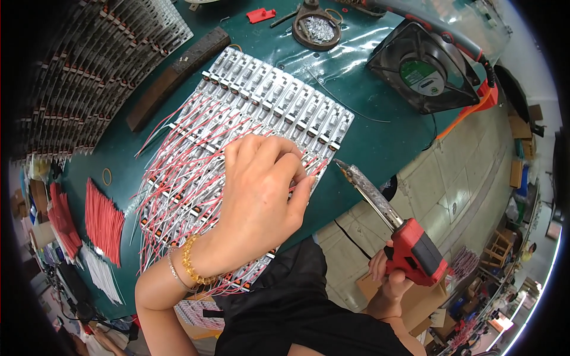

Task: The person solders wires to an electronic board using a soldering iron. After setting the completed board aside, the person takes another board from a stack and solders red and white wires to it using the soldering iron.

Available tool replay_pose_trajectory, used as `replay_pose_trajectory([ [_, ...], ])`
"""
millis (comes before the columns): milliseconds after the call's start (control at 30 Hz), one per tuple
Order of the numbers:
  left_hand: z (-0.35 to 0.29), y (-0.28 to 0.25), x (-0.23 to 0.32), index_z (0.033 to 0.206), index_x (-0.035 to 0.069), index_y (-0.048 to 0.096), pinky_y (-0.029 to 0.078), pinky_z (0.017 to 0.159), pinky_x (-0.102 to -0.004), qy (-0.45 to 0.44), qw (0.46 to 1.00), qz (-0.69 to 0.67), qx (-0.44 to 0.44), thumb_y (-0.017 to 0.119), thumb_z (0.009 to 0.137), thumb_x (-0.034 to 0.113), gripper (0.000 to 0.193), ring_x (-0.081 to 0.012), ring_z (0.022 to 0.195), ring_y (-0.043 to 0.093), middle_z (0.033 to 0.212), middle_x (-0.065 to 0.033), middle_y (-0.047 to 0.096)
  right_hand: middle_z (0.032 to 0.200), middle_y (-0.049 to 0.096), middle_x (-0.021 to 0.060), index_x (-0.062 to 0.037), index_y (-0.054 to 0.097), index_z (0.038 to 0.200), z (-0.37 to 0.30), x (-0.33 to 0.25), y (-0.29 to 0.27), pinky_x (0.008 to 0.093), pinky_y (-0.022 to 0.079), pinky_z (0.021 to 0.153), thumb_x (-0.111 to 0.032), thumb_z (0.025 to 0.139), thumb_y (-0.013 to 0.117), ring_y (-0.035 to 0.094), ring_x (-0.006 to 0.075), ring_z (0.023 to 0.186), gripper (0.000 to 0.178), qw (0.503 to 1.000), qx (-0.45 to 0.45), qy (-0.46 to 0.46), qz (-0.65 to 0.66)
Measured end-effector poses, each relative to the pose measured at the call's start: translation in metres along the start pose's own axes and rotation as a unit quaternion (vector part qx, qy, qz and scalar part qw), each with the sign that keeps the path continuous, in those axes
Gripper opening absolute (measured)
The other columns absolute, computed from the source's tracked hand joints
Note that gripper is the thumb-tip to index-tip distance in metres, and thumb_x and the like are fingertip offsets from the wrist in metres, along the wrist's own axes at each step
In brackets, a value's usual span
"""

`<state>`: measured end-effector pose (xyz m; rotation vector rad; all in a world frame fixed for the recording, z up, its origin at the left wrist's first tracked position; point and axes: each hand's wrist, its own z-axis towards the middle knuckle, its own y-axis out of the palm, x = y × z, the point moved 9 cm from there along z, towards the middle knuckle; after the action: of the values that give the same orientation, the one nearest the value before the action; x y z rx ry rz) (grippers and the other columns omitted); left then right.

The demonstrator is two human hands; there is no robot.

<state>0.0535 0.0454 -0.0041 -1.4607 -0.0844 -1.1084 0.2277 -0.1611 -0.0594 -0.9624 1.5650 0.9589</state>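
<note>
My left hand [264, 184] is over the right side of a panel of small silver circuit boards [279, 89], its fingers curled and pinched. At its fingertips a red wire [292, 188] shows, partly hidden by the hand. Many red and white wires [178, 160] fan out from the boards toward the lower left. My right hand [389, 276] is wrapped round the grip of a red and black soldering gun [415, 249]. The gun's tip points up and left, close to the panel's right edge, and I cannot tell whether it touches anything.
Bundles of red wires [102, 219] and white wires [101, 273] lie on the green table [368, 148] at left. A dark metal bar [178, 77] lies beside stacked board panels [107, 65]. At the back are a round dish [317, 29] of silvery bits and a black fan [421, 68].
</note>
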Motion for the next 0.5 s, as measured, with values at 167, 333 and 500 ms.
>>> replay_pose_trajectory([
  [167,0.0000,-0.0004,0.0004,0.075,0.006,0.062,0.036,0.089,-0.0401,0.003,1.000,0.000,0.002,0.075,0.076,0.010,0.014,-0.0270,0.094,0.053,0.098,-0.0051,0.063,0.052,0.045,-0.0003,0.0083,0.044,0.131,-0.0001,-0.0023,0.0001,0.0269,0.043,0.048,-0.060,0.085,0.066,0.047,0.0119,0.043,0.085,1.000,0.006,-0.008,-0.005],
  [333,-0.0004,-0.0001,-0.0004,0.075,0.006,0.062,0.036,0.089,-0.0401,0.001,1.000,0.002,0.004,0.074,0.077,0.010,0.013,-0.0271,0.095,0.053,0.098,-0.0049,0.063,0.052,0.045,-0.0006,0.0085,0.044,0.131,-0.0039,0.0049,-0.0042,0.0270,0.043,0.048,-0.060,0.085,0.066,0.047,0.0118,0.043,0.085,0.999,0.002,-0.022,-0.038],
  [500,-0.0007,0.0007,0.0000,0.074,0.006,0.062,0.036,0.089,-0.0403,0.005,1.000,0.002,0.009,0.074,0.077,0.010,0.013,-0.0271,0.095,0.053,0.098,-0.0049,0.063,0.051,0.046,-0.0007,0.0087,0.046,0.130,0.0007,0.0053,0.0015,0.0272,0.042,0.046,-0.059,0.084,0.067,0.047,0.0120,0.041,0.085,1.000,0.005,-0.008,-0.025],
])
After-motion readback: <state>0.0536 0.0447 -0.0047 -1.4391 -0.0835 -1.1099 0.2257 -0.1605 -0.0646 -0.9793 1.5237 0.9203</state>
